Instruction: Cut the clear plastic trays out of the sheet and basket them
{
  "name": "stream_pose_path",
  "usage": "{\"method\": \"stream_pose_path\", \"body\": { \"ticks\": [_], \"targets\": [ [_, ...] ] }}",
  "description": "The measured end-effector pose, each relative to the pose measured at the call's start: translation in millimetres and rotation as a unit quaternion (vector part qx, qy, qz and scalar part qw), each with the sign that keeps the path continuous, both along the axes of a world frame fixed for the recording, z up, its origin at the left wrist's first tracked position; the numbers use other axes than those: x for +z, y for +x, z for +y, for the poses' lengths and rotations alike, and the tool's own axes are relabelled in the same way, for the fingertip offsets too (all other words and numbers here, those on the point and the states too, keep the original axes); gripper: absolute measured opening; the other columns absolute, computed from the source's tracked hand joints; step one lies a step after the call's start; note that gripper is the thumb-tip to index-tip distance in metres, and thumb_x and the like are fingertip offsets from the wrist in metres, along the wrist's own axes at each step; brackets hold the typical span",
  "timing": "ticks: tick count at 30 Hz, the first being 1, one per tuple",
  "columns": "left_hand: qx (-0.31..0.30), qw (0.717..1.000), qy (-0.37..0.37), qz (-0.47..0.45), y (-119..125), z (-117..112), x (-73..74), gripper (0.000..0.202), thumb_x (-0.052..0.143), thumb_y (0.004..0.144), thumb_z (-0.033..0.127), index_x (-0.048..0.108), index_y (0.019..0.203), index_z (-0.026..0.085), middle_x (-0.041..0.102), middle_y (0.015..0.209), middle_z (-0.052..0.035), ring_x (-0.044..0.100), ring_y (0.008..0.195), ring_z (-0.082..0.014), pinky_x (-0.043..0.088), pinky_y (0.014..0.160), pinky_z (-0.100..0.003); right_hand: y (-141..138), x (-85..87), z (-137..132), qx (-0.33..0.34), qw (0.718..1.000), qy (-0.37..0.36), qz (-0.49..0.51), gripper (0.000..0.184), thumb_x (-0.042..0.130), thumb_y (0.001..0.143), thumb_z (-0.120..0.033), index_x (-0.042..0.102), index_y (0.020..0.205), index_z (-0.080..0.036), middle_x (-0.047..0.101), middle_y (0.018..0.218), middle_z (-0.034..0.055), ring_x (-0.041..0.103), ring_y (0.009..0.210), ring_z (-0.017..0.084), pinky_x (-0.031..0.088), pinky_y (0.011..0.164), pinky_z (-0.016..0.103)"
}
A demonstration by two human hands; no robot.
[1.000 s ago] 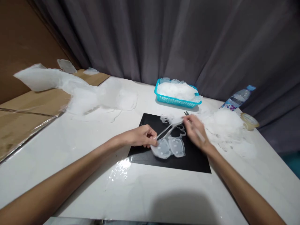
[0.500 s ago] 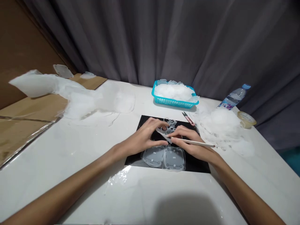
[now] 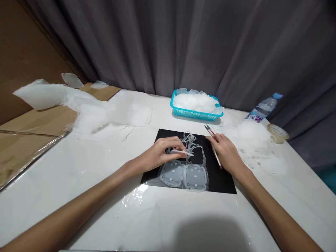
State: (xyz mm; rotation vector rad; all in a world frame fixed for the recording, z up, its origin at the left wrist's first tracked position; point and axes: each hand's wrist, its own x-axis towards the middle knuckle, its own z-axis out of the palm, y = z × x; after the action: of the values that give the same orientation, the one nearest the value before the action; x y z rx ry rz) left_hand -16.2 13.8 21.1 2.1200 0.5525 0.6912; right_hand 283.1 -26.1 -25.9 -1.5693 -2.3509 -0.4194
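My left hand [image 3: 168, 150] is closed, pinching a thin, pale translucent plastic piece [image 3: 181, 152] above a black mat [image 3: 223, 182]. Below it on the mat lies a clear moulded sheet [image 3: 195, 176] with two rounded panels, and a thin cut-out frame [image 3: 203, 155] joined to tangled clear strips [image 3: 189, 138]. My right hand [image 3: 223, 150] is at the mat's right edge, its fingers curled around the upper part of a slim white stick [image 3: 217, 157] that points toward me. Pink-handled thread snips [image 3: 209, 130] lie just beyond its fingertips, with their handle partly hidden.
A blue basket [image 3: 196, 114] of white fluffy material stands at the back. To the right are a white fluffy heap [image 3: 252, 136], a water bottle [image 3: 262, 108] and a tape roll [image 3: 278, 133]. White sheeting [image 3: 94, 112] and cardboard [image 3: 52, 120] lie at left.
My right hand has moved right, away from the plastic piece, to beside the snips, and the stick has swung from crosswise to pointing toward me. My left hand keeps the piece, now held flatter.
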Motion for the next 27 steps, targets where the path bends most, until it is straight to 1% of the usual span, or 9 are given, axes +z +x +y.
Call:
{"method": "stream_pose_path", "body": {
  "ticks": [2, 4, 8, 11, 14, 18, 21, 23, 27],
  "targets": [
    [0.007, 1.000, -0.003, -0.005, 0.0, -0.6, 0.8, 0.017, 0.068, 0.100, 0.034, 0.076, 0.098, 0.019, 0.071, 0.098, -0.0043, 0.068, 0.092, -0.0174, 0.050, 0.084, -0.029, -3.6, 7.3, -4.5, -0.012, 0.999, 0.001, 0.034, 0.040, 0.043, 0.100, -0.007, 0.064, 0.134, -0.014, 0.066, 0.111, 0.0174, 0.061, 0.101, 0.033, 0.054, 0.087, 0.047],
    [0.027, 0.999, -0.019, 0.006, 0.3, -1.9, 1.6, 0.019, 0.068, 0.100, 0.037, 0.073, 0.098, 0.019, 0.071, 0.097, -0.0033, 0.066, 0.089, -0.0169, 0.049, 0.081, -0.028, -14.3, 15.6, -11.1, 0.009, 0.990, -0.002, 0.142, 0.033, 0.048, 0.104, -0.016, 0.064, 0.132, -0.018, 0.065, 0.111, 0.0146, 0.062, 0.104, 0.031, 0.054, 0.092, 0.046],
    [0.066, 0.995, -0.070, 0.030, 1.4, -4.7, -1.2, 0.025, 0.063, 0.101, 0.045, 0.063, 0.100, 0.020, 0.063, 0.086, 0.0004, 0.058, 0.077, -0.0150, 0.043, 0.070, -0.027, -45.1, 21.7, -24.2, 0.109, 0.937, -0.073, 0.323, 0.031, 0.057, 0.105, -0.030, 0.060, 0.136, -0.025, 0.065, 0.125, 0.0100, 0.060, 0.118, 0.027, 0.051, 0.103, 0.044],
    [0.069, 0.992, -0.108, 0.010, 2.2, -4.2, -7.3, 0.026, 0.062, 0.101, 0.045, 0.054, 0.100, 0.021, 0.059, 0.085, 0.0016, 0.056, 0.078, -0.0148, 0.043, 0.070, -0.026, -59.2, 16.1, -27.5, 0.166, 0.919, -0.113, 0.340, 0.023, 0.057, 0.106, -0.028, 0.063, 0.128, -0.024, 0.069, 0.118, 0.0088, 0.062, 0.113, 0.026, 0.050, 0.100, 0.042],
    [0.073, 0.989, -0.127, -0.005, 3.1, -2.3, -12.1, 0.026, 0.063, 0.101, 0.044, 0.050, 0.104, 0.021, 0.056, 0.086, 0.0023, 0.054, 0.077, -0.0136, 0.042, 0.068, -0.025, -61.3, 10.5, -25.9, 0.171, 0.913, -0.119, 0.350, 0.015, 0.054, 0.107, -0.025, 0.068, 0.113, -0.022, 0.072, 0.101, 0.0067, 0.064, 0.097, 0.023, 0.050, 0.090, 0.041],
    [0.080, 0.989, -0.121, 0.010, 5.0, -3.1, -11.8, 0.030, 0.066, 0.098, 0.045, 0.055, 0.112, 0.021, 0.056, 0.087, 0.0022, 0.052, 0.074, -0.0134, 0.039, 0.065, -0.024, -61.4, 9.9, -25.5, 0.185, 0.899, -0.133, 0.374, 0.020, 0.051, 0.108, -0.022, 0.069, 0.116, -0.023, 0.072, 0.102, 0.0061, 0.063, 0.094, 0.021, 0.051, 0.089, 0.039],
    [0.077, 0.990, -0.109, 0.049, 7.4, -5.7, -7.8, 0.034, 0.074, 0.092, 0.049, 0.066, 0.107, 0.020, 0.051, 0.076, 0.0048, 0.048, 0.068, -0.0131, 0.036, 0.063, -0.025, -66.4, 11.3, -28.1, 0.210, 0.885, -0.117, 0.398, 0.024, 0.051, 0.108, -0.020, 0.070, 0.121, -0.025, 0.073, 0.104, 0.0056, 0.062, 0.094, 0.021, 0.053, 0.087, 0.038],
    [0.063, 0.990, -0.106, 0.065, 8.8, -6.0, -4.7, 0.034, 0.073, 0.092, 0.052, 0.073, 0.102, 0.020, 0.057, 0.074, 0.0033, 0.050, 0.069, -0.0139, 0.037, 0.064, -0.025, -70.4, 11.5, -29.7, 0.220, 0.885, -0.101, 0.397, 0.026, 0.050, 0.108, -0.019, 0.069, 0.124, -0.026, 0.073, 0.106, 0.0056, 0.062, 0.095, 0.021, 0.054, 0.087, 0.037],
    [0.068, 0.990, -0.103, 0.072, 8.0, -2.3, -1.2, 0.035, 0.069, 0.095, 0.053, 0.079, 0.103, 0.020, 0.074, 0.092, -0.0018, 0.056, 0.072, -0.0148, 0.040, 0.067, -0.026, -74.6, 8.7, -30.9, 0.202, 0.908, -0.075, 0.359, 0.025, 0.048, 0.109, -0.019, 0.068, 0.123, -0.024, 0.073, 0.106, 0.0069, 0.063, 0.095, 0.022, 0.055, 0.088, 0.039]
  ]
}}
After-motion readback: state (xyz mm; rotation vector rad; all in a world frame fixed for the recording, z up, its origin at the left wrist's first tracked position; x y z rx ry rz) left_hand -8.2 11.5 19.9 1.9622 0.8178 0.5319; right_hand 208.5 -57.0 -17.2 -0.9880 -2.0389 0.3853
